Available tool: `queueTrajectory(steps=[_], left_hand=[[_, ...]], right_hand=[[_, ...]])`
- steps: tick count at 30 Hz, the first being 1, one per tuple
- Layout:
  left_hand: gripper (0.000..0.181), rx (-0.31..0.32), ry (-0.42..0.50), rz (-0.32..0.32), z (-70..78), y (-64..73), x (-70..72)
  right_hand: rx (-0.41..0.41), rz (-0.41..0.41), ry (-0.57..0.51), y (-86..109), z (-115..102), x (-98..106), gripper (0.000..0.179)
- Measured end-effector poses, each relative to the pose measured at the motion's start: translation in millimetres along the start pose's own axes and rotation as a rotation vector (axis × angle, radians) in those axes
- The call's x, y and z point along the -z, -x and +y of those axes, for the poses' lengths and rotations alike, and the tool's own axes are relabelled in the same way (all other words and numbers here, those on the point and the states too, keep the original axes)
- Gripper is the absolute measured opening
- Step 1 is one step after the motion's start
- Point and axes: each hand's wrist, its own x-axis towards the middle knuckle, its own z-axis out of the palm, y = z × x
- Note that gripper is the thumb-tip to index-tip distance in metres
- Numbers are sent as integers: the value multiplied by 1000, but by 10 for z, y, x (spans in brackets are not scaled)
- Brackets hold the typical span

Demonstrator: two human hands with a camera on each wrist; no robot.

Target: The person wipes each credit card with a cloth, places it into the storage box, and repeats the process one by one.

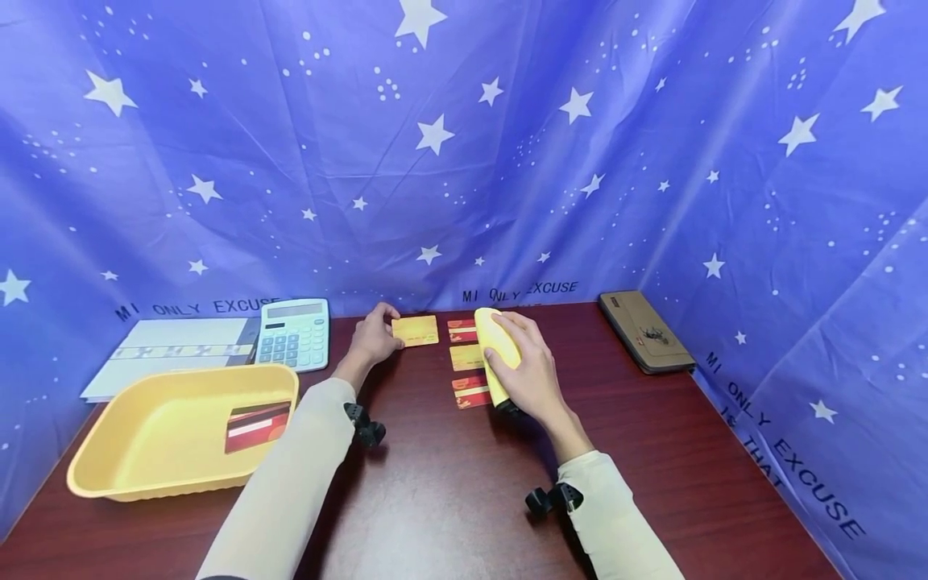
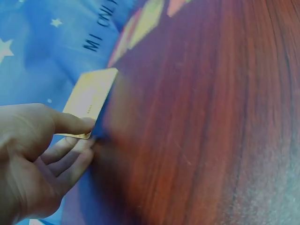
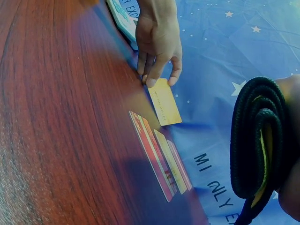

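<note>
My left hand (image 1: 373,337) pinches a yellow bank card (image 1: 416,331) by its left end near the table's back edge. In the left wrist view the card (image 2: 91,93) is tilted, with the thumb on its face. My right hand (image 1: 532,362) grips a long yellow object (image 1: 493,354) with a rounded top; in the right wrist view its end (image 3: 255,138) shows black, felt-like folds with yellow between them. Just left of it lie a red card (image 1: 461,331), a yellow card (image 1: 466,358) and another red card (image 1: 470,392) in a column, partly hidden.
A yellow basket (image 1: 181,483) at the left holds a few cards (image 1: 255,428). Behind it are a calculator (image 1: 293,337) and a white box-like item (image 1: 159,342). A brown wallet-like case (image 1: 647,332) lies back right. A starry blue curtain (image 1: 435,201) borders the table (image 1: 435,499).
</note>
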Motion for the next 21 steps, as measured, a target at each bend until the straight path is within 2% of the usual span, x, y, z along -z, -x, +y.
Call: queueTrajectory(steps=[4, 9, 14, 17, 21], left_hand=[[50, -42, 127, 18, 72, 55, 50], [47, -114, 247, 65, 274, 211, 148], [45, -208, 337, 119, 465, 453, 247], [45, -249, 387, 136, 530, 618, 302], [45, -289, 405, 148, 558, 825, 366]], right_hand=[[1, 3, -1, 1, -5, 5, 56], [15, 10, 3, -9, -15, 5, 57], [16, 6, -2, -13, -36, 4, 56], [14, 0, -6, -13, -48, 4, 56], [23, 2, -8, -7, -71, 2, 56]])
